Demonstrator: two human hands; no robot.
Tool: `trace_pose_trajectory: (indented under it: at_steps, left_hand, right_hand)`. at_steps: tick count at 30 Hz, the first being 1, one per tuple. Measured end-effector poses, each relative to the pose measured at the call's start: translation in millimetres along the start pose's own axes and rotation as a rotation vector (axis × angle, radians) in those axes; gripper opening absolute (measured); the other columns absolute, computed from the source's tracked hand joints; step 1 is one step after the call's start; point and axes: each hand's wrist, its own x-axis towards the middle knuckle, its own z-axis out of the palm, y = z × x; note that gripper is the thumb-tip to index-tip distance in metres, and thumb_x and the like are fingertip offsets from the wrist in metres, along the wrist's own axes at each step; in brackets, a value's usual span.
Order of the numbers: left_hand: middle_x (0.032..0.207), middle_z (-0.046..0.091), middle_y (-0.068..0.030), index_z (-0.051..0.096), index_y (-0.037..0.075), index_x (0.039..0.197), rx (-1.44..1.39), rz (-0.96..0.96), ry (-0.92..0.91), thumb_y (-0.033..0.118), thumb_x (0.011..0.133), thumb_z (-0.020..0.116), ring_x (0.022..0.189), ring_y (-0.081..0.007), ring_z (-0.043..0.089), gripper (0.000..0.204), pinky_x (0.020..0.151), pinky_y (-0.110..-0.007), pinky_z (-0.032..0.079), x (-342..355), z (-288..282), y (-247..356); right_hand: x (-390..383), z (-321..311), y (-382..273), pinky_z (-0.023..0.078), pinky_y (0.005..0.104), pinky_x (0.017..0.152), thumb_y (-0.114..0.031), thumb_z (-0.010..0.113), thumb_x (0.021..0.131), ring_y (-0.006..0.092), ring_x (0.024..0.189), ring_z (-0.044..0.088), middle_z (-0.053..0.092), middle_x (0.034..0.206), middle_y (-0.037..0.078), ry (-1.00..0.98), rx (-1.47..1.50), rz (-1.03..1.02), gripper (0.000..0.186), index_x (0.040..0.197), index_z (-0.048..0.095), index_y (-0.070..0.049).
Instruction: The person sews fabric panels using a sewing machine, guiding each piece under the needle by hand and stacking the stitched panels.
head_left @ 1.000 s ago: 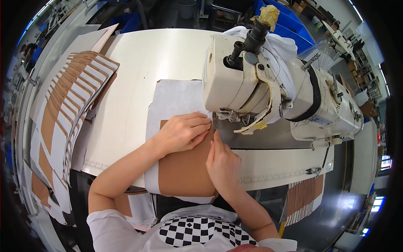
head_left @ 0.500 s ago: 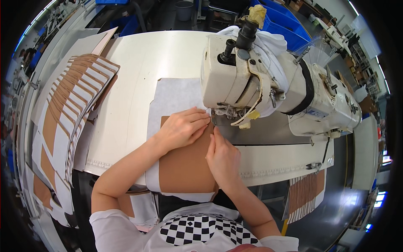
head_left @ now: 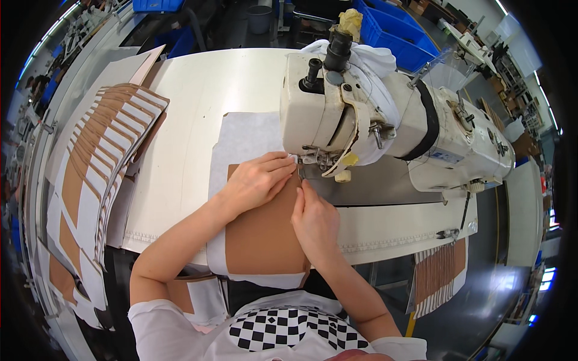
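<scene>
Beside the sewing machine (head_left: 301, 117), left fingers (head_left: 276, 165) bunched on brown panel (head_left: 262, 240), right fingers (head_left: 312, 195) at its edge, pinch indiscernible.

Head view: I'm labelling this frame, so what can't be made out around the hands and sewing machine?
Head view: part of the brown panel, covered by the left hand.
Head view: whether the right hand holds anything, too small to tell.
Head view: any needle on the sewing machine, too small.
Head view: the tabletop under the white sheet, covered.
</scene>
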Motion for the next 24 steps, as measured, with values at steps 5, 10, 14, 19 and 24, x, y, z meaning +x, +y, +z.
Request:
trace_pose_trajectory:
  at_steps: [5,10,14,19,24]
  left_hand:
    - [0.101,0.069,-0.0103,0.069,0.001,0.093,0.033,0.000,-0.007,0.005,0.076,0.070,0.098,-0.0271,0.065,0.017,0.080,-0.035,0.056,1.2,-3.4,-2.9]
    - [0.099,0.069,-0.0110,0.069,0.000,0.090,-0.125,-0.005,-0.026,0.004,0.075,0.070,0.096,-0.0281,0.065,0.016,0.081,-0.036,0.055,-2.0,-5.3,2.0]
    - [0.098,0.069,-0.0117,0.069,0.000,0.090,-0.063,0.000,-0.022,0.004,0.075,0.070,0.097,-0.0288,0.065,0.016,0.082,-0.036,0.055,0.2,-2.9,1.7]
    - [0.099,0.069,-0.0118,0.069,-0.001,0.090,-0.030,-0.017,-0.001,0.003,0.075,0.070,0.098,-0.0288,0.065,0.015,0.083,-0.036,0.055,1.7,-0.9,0.4]
    - [0.101,0.069,-0.0107,0.071,0.000,0.093,-0.112,0.004,-0.029,0.003,0.075,0.070,0.102,-0.0270,0.065,0.018,0.085,-0.035,0.055,-5.2,-2.0,5.5]
  right_hand:
    - [1.6,-3.0,0.5,0.055,0.0374,0.053,-0.017,0.054,0.093,0.0299,0.060,0.067,0.069,0.074,0.016,0.002,-0.009,-0.040,0.025,0.106,0.065,0.001]
    - [-5.2,1.4,4.4,0.055,0.0372,0.054,-0.014,0.055,0.092,0.0298,0.061,0.067,0.069,0.076,0.016,0.063,0.040,-0.082,0.024,0.106,0.065,0.001]
    - [-1.0,1.4,0.4,0.053,0.0373,0.059,-0.010,0.059,0.090,0.0312,0.064,0.066,0.067,0.074,0.016,0.037,0.039,-0.019,0.019,0.102,0.067,0.002]
    - [3.5,1.5,-0.1,0.054,0.0370,0.060,-0.010,0.060,0.089,0.0312,0.067,0.067,0.068,0.079,0.016,0.040,0.025,-0.027,0.020,0.103,0.067,0.001]
    - [-5.4,-2.6,8.5,0.055,0.0345,0.054,-0.012,0.059,0.088,0.0265,0.064,0.068,0.068,0.081,0.014,0.051,0.021,-0.112,0.024,0.108,0.065,-0.001]
